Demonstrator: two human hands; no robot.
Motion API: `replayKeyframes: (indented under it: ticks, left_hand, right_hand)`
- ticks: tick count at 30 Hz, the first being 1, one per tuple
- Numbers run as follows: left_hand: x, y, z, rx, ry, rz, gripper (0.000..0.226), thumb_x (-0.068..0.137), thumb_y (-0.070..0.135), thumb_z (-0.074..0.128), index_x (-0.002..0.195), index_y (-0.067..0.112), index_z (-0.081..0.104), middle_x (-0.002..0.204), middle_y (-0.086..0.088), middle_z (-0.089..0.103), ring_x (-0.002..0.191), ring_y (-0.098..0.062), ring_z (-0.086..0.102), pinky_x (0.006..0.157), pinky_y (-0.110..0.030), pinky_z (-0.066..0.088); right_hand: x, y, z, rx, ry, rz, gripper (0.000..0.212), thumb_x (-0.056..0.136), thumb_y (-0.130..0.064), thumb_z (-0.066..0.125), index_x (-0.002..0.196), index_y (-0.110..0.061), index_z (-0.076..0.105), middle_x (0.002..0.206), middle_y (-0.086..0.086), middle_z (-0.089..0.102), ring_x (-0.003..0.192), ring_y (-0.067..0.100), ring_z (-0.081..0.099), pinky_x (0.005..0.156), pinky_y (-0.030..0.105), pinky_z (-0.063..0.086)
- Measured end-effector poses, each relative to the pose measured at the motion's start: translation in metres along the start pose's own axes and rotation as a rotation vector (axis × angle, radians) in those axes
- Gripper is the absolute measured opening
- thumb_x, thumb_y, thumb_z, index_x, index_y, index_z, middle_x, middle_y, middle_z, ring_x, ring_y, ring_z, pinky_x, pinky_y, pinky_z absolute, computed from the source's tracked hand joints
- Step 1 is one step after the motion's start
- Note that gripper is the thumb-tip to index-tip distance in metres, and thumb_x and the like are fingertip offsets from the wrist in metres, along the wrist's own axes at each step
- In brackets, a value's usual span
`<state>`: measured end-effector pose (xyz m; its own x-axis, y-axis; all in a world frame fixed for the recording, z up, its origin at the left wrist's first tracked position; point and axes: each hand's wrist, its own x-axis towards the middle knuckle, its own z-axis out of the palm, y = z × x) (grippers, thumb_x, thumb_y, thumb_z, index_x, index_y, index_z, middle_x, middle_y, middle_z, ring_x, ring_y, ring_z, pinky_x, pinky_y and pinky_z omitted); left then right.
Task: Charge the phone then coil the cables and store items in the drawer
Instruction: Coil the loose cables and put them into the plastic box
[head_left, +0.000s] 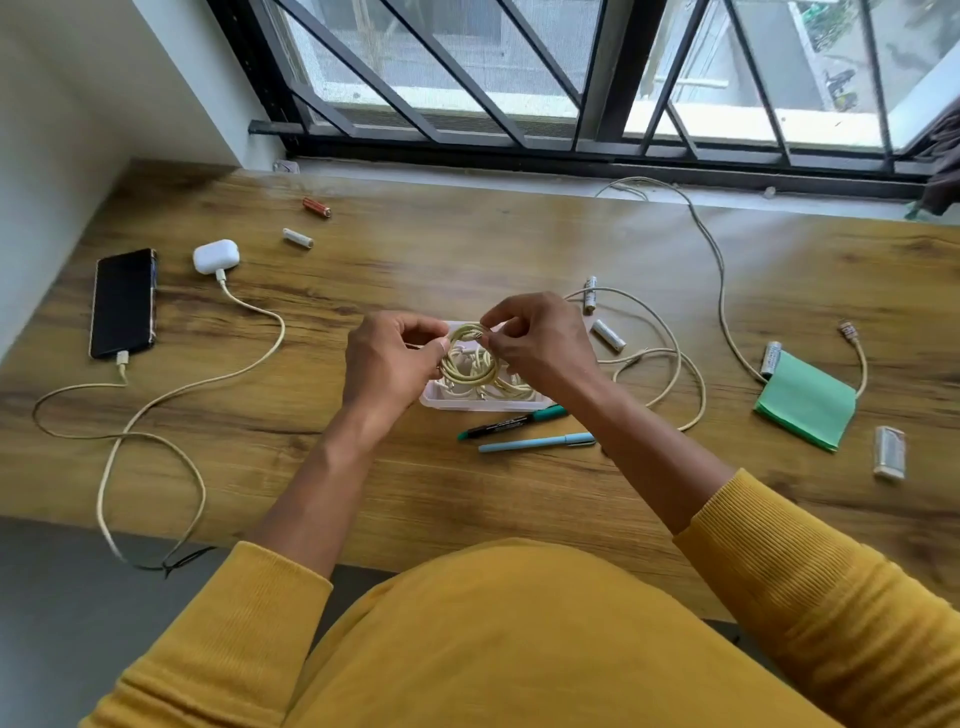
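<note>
Your left hand (389, 364) and right hand (540, 348) both pinching a coiled cream cable (467, 358), held over a small clear tray (441, 402), phone (123, 302) plugged in far left

Matt wood-grain table (467, 249), glossy black phone (123, 303), translucent plastic tray (441, 402), ribbed cloth sleeve (779, 545).

One phone (123, 303), one earbud case (215, 255), six batteries (297, 238), two pens (535, 442), one green notepad (806, 399).
</note>
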<state>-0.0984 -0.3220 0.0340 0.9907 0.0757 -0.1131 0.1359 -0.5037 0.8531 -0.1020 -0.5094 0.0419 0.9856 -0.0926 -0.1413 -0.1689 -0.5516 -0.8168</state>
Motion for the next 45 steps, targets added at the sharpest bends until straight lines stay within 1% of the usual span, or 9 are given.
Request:
replayKeyframes:
  ticks: [4, 7, 14, 18, 21, 25, 33, 37, 45]
  left_hand:
    - [0.0, 0.001, -0.001, 0.251, 0.013, 0.111, 0.014, 0.09, 0.017, 0.082, 0.105, 0.017, 0.084, 0.095, 0.002, 0.081, 0.083, -0.012, 0.076, 0.08, -0.031, 0.064]
    - [0.0, 0.005, 0.002, 0.401, 0.032, 0.147, 0.014, 0.094, 0.02, 0.078, 0.107, 0.02, 0.083, 0.102, 0.001, 0.082, 0.089, -0.016, 0.075, 0.071, -0.018, 0.05]
    - [0.004, -0.004, 0.013, 0.559, 0.1, 0.254, 0.013, 0.094, 0.022, 0.078, 0.106, 0.023, 0.083, 0.104, -0.002, 0.079, 0.103, -0.026, 0.06, 0.076, -0.029, 0.039]
    - [0.004, -0.011, 0.014, 0.626, 0.063, 0.221, 0.017, 0.089, 0.023, 0.084, 0.105, 0.024, 0.081, 0.103, 0.004, 0.047, 0.096, -0.015, 0.041, 0.071, -0.027, 0.038]
    - [0.002, -0.016, 0.012, 0.634, 0.055, 0.21, 0.017, 0.089, 0.024, 0.085, 0.105, 0.023, 0.082, 0.101, 0.004, 0.04, 0.095, -0.017, 0.045, 0.069, -0.029, 0.04]
    - [-0.001, -0.014, 0.014, 0.632, 0.053, 0.191, 0.016, 0.092, 0.021, 0.081, 0.107, 0.022, 0.08, 0.1, 0.002, 0.047, 0.096, -0.024, 0.057, 0.067, -0.032, 0.04]
    - [0.004, -0.003, 0.006, 0.548, 0.054, 0.151, 0.015, 0.098, 0.027, 0.07, 0.109, 0.024, 0.081, 0.109, -0.001, 0.075, 0.093, -0.024, 0.071, 0.071, -0.028, 0.043]
    - [0.002, 0.001, 0.002, 0.478, 0.045, 0.194, 0.018, 0.099, 0.031, 0.069, 0.109, 0.024, 0.082, 0.104, 0.003, 0.078, 0.085, -0.014, 0.067, 0.071, -0.025, 0.042]
    - [-0.009, 0.029, 0.023, 0.364, -0.094, 0.315, 0.017, 0.098, 0.029, 0.069, 0.108, 0.026, 0.082, 0.094, 0.01, 0.077, 0.071, -0.003, 0.062, 0.066, -0.019, 0.043]
  right_hand:
    - [0.006, 0.002, 0.016, -0.056, 0.026, -0.015, 0.015, 0.087, -0.018, 0.083, 0.102, -0.019, 0.083, 0.081, 0.004, 0.078, 0.07, 0.019, 0.074, 0.072, 0.046, 0.064]
    - [0.008, 0.005, 0.025, -0.144, 0.041, -0.045, 0.016, 0.087, -0.015, 0.081, 0.103, -0.016, 0.083, 0.083, 0.004, 0.078, 0.074, 0.018, 0.073, 0.076, 0.042, 0.063]
    - [0.004, 0.014, 0.034, -0.175, 0.068, -0.034, 0.016, 0.089, -0.02, 0.081, 0.104, -0.014, 0.081, 0.087, 0.004, 0.079, 0.08, 0.02, 0.073, 0.079, 0.043, 0.061]
    - [0.004, 0.013, 0.038, -0.201, 0.068, -0.055, 0.022, 0.089, -0.028, 0.083, 0.105, -0.014, 0.082, 0.092, 0.005, 0.077, 0.086, 0.023, 0.071, 0.081, 0.044, 0.059]
    - [0.005, 0.015, 0.044, -0.261, 0.072, -0.06, 0.019, 0.092, -0.029, 0.08, 0.108, -0.018, 0.081, 0.093, 0.001, 0.068, 0.09, 0.021, 0.066, 0.077, 0.037, 0.052]
    - [0.002, 0.015, 0.047, -0.277, 0.072, -0.066, 0.016, 0.096, -0.027, 0.076, 0.109, -0.019, 0.081, 0.097, 0.001, 0.067, 0.085, 0.014, 0.058, 0.07, 0.028, 0.039]
    - [-0.008, 0.024, 0.041, -0.247, 0.113, -0.165, 0.018, 0.098, -0.017, 0.071, 0.112, -0.012, 0.081, 0.1, 0.009, 0.073, 0.091, 0.022, 0.063, 0.08, 0.036, 0.05]
    - [-0.019, 0.032, 0.035, -0.167, 0.229, -0.208, 0.017, 0.095, -0.014, 0.071, 0.109, -0.011, 0.081, 0.096, 0.007, 0.074, 0.085, 0.02, 0.068, 0.076, 0.043, 0.058]
    - [-0.023, 0.044, -0.005, -0.14, 0.356, -0.154, 0.014, 0.091, -0.019, 0.067, 0.098, -0.02, 0.079, 0.088, -0.003, 0.074, 0.072, 0.014, 0.067, 0.071, 0.044, 0.057]
